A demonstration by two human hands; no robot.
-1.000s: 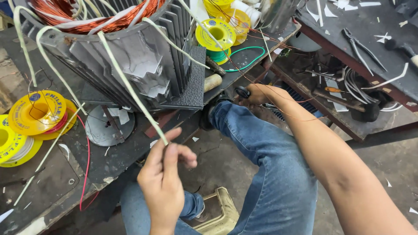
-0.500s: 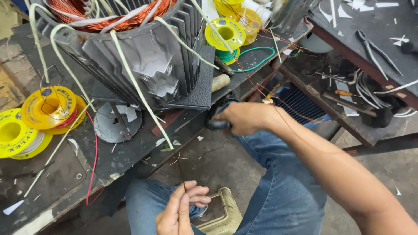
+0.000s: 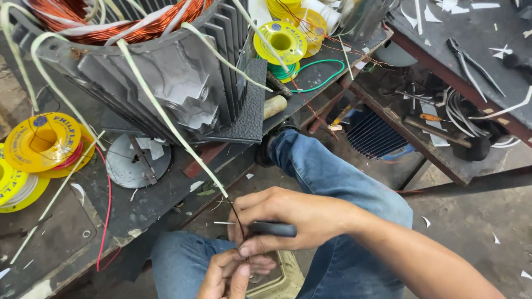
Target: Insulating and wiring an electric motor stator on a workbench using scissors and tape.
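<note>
A grey finned motor housing with copper windings stands on the bench. Pale sleeved leads hang from it. One sleeved lead runs down to a thin bare wire end above my lap. My left hand pinches that wire end from below. My right hand is closed around a dark-handled tool, held across the wire just above my left fingers. Whether the tool's tip touches the wire is hidden by my fingers.
Yellow wire spools lie at the bench's left, another yellow spool with green wire at the top. A round metal disc and a red wire are near the bench edge. On the right, a lower shelf holds a hammer, with pliers on the top above it.
My right hand picked up the dark tool at the bench edge and brought it down to the wire. My left hand slid down the lead to its bare end.
</note>
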